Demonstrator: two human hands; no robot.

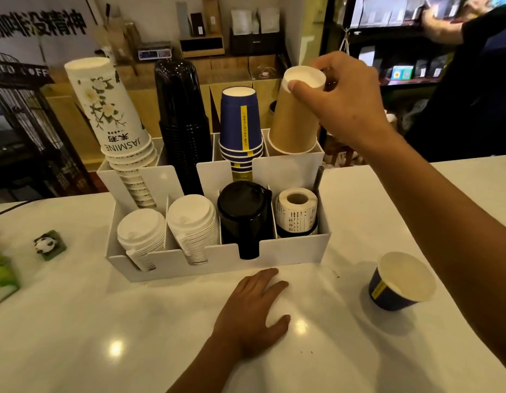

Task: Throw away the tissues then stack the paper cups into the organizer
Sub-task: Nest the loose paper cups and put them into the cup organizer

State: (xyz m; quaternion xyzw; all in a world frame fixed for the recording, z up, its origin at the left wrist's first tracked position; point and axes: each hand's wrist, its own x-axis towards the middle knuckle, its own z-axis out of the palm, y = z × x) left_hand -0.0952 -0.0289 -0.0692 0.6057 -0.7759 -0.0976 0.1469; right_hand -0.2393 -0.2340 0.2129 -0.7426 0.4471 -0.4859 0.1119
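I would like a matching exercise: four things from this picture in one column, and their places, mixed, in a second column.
1. brown cup
2. single blue cup
3. label roll
4. left hand

a. front right compartment of the organizer
b. flat on the counter
c. gripped upside down by the right hand
d. upright on the counter, right of the organizer

Pairs: 1-c, 2-d, 3-a, 4-b

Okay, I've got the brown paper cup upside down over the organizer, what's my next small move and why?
Probably lower the inverted brown paper cup straight down and let go: the right hand grips its base, and its rim sits at the top of the white organizer's back right compartment. The blue paper cup waits upright on the white counter; the left hand rests flat.
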